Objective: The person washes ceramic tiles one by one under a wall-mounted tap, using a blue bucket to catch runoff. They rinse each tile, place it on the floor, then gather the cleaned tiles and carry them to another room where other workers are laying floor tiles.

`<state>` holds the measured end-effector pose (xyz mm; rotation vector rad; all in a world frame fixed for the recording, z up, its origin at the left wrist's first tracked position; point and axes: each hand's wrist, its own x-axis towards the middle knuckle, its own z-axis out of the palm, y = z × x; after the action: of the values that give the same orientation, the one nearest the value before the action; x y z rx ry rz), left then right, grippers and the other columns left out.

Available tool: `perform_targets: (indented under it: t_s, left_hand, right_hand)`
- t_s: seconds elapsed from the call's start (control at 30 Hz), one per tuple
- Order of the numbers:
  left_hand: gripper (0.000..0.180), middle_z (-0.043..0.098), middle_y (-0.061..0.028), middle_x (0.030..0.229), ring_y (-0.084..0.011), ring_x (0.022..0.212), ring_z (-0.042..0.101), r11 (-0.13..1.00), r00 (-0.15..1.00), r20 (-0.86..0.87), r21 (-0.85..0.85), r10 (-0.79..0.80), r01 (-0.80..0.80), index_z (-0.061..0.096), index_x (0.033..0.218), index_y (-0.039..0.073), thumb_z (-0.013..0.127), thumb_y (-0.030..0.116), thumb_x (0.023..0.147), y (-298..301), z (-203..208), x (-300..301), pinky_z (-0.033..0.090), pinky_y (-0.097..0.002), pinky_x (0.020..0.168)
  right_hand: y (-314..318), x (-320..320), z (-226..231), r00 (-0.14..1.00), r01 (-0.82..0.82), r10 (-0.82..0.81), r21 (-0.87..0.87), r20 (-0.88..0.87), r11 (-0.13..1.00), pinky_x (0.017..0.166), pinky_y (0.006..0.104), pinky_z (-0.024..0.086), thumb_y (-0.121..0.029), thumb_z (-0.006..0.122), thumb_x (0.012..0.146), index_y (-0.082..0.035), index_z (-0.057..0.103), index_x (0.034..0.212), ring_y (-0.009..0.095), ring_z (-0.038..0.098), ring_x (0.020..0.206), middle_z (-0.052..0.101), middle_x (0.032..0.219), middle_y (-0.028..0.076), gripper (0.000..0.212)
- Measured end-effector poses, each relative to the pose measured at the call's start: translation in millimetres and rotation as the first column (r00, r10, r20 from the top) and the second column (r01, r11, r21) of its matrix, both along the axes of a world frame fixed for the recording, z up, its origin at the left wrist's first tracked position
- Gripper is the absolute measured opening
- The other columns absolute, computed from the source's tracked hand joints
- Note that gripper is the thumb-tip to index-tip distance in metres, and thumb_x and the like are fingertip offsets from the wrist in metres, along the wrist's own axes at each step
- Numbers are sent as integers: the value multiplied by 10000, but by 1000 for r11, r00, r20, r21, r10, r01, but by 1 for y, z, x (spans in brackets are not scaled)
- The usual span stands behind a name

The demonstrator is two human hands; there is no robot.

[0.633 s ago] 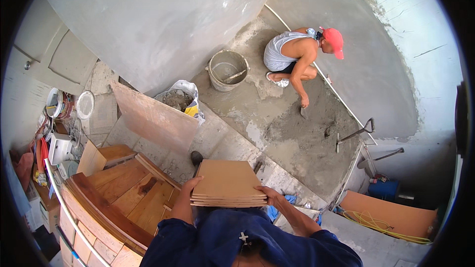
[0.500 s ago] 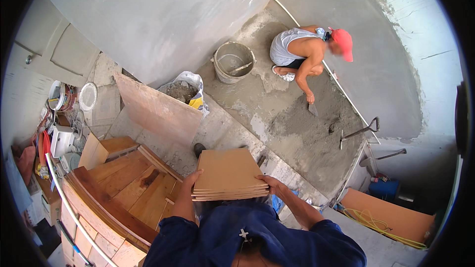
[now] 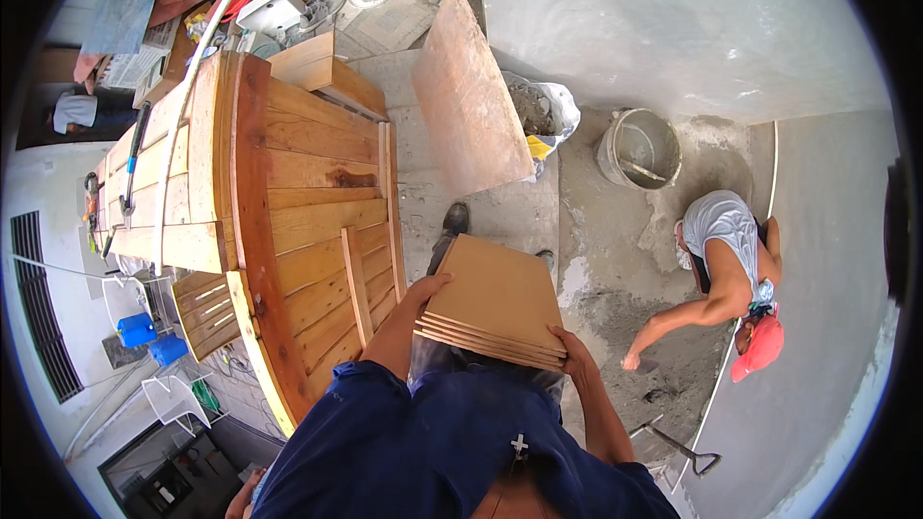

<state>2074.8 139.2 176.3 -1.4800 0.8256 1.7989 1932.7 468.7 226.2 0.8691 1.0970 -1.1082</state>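
Note:
A stack of several square tan tiles [image 3: 495, 293] lies level in front of my body. My left hand [image 3: 429, 287] is closed on the stack's left edge, with the thumb near the top face. On the opposite side my right hand [image 3: 574, 353] grips the right edge close to the near corner. The tile edges facing me are slightly fanned, one below another. Beneath the stack, a dark shoe [image 3: 456, 219] of mine shows on the floor. The undersides of the tiles and some of my fingertips are hidden.
Left of me stands a large wooden plank structure [image 3: 317, 168]. Ahead, a thin board [image 3: 471, 101] leans beside a rubble sack [image 3: 556, 115]. A mortar bucket [image 3: 639, 149] and a crouching co-worker in a red cap [image 3: 760, 348] are to the right, with a shovel [image 3: 687, 450] nearer me.
My view has turned left, so the co-worker and bucket sit farther right and the wooden structure shows more fully. Both hands still hold the tile stack. The co-worker's arm has shifted over the mortar.

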Motion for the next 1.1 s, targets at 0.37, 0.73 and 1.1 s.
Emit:
perform_targets:
  t_s: [0.37, 0.73, 1.1]
  left_hand:
    - [592, 644, -172, 1026, -247, 849, 643, 983, 977, -118, 72, 177, -169, 572, 1152, -35, 565, 467, 838, 87, -94, 57, 488, -336, 782]
    - [552, 643, -149, 1034, -211, 882, 630, 831, 829, -75, 108, 553, -545, 558, 1172, -39, 545, 426, 877, 85, -47, 105, 487, -308, 790]
    - [564, 654, -123, 1015, -182, 856, 632, 746, 747, -57, -41, 663, -665, 554, 1189, 22, 488, 498, 894, 52, 40, 114, 502, -308, 745]
  right_hand:
    - [26, -47, -3, 953, -300, 302, 126, 4, 945, 811, 375, 517, -334, 593, 860, 22, 491, 1207, 253, 611, 979, 589, 1117, 177, 507]
    - [-67, -60, 21, 791, -602, 611, 125, -43, 788, 848, 374, 497, -388, 596, 859, 5, 479, 1237, 241, 593, 1017, 582, 1149, 146, 558]
    - [-154, -82, 42, 721, -693, 691, -79, -62, 716, 890, 363, 471, -325, 641, 839, 54, 448, 1257, 252, 569, 1069, 555, 1182, 177, 597]
